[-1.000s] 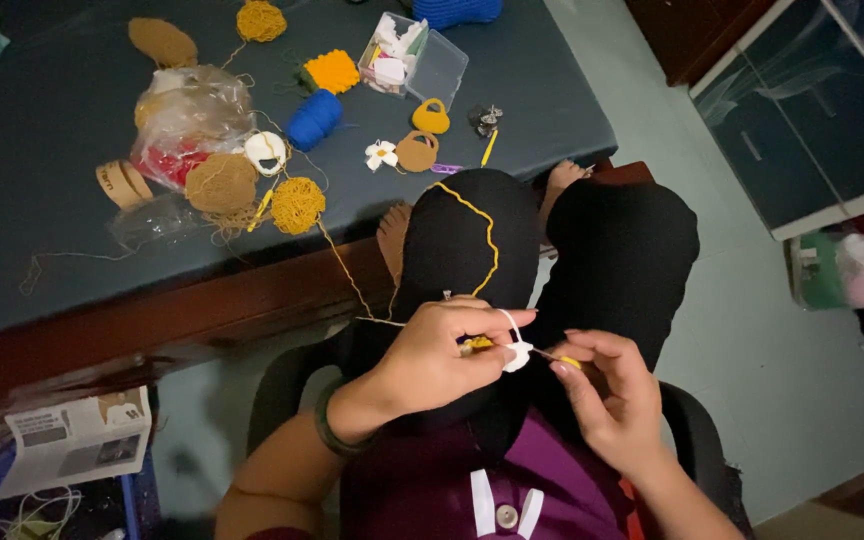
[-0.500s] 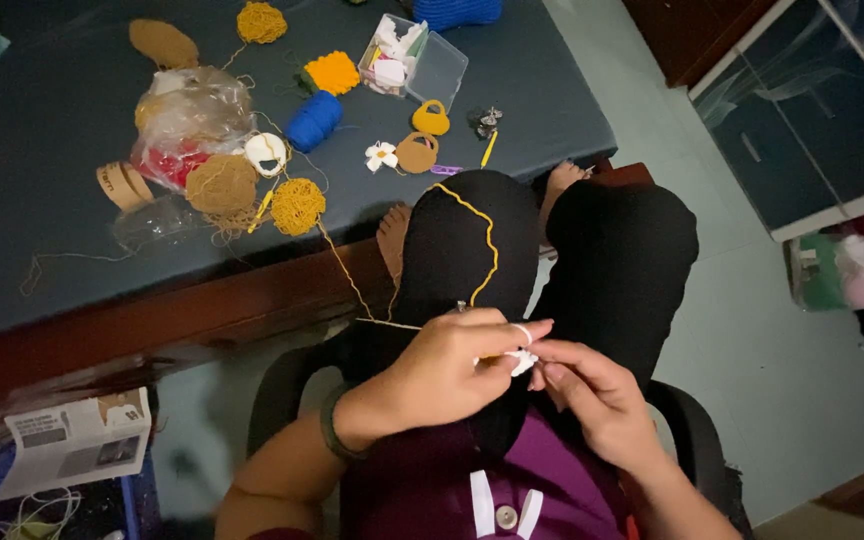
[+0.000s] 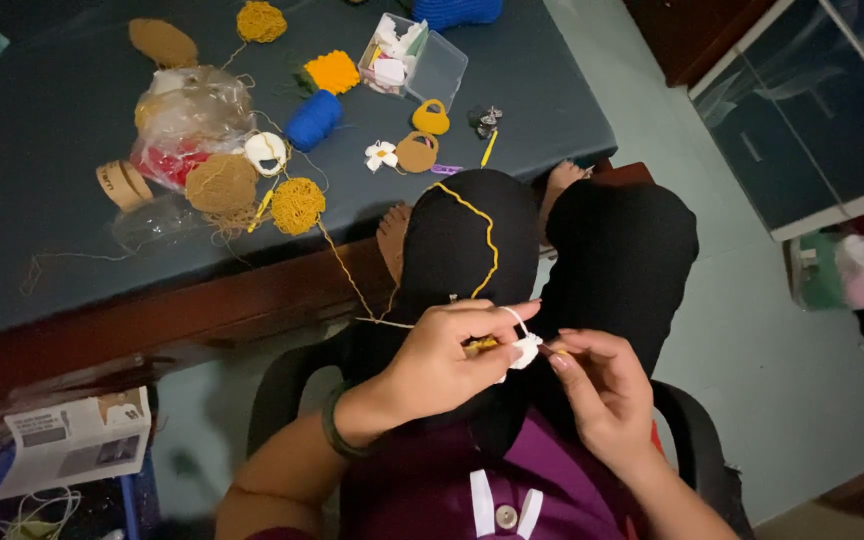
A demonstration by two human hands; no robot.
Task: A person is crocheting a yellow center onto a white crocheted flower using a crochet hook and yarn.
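My left hand (image 3: pixel 447 360) pinches a small white crocheted piece (image 3: pixel 525 349) over my lap, with white thread looped over the forefinger. My right hand (image 3: pixel 597 385) sits just to its right, fingers closed on a thin crochet hook (image 3: pixel 549 349) that points into the white piece. A mustard yarn strand (image 3: pixel 487 235) runs from my hands over my black-clad knee up to a yellow yarn ball (image 3: pixel 298 205) on the dark table (image 3: pixel 42 140).
The table also carries a blue yarn skein (image 3: pixel 312 120), a brown crocheted disc (image 3: pixel 222 183), a plastic bag of yarn (image 3: pixel 187 110), a clear box (image 3: pixel 414 62), small yellow and tan crocheted bags (image 3: pixel 422 135) and a white flower (image 3: pixel 381 154). A folded newspaper (image 3: pixel 77 438) lies lower left.
Both hands have shifted slightly around the white piece; the right hand drew closer to the left and the hook went back into the work.
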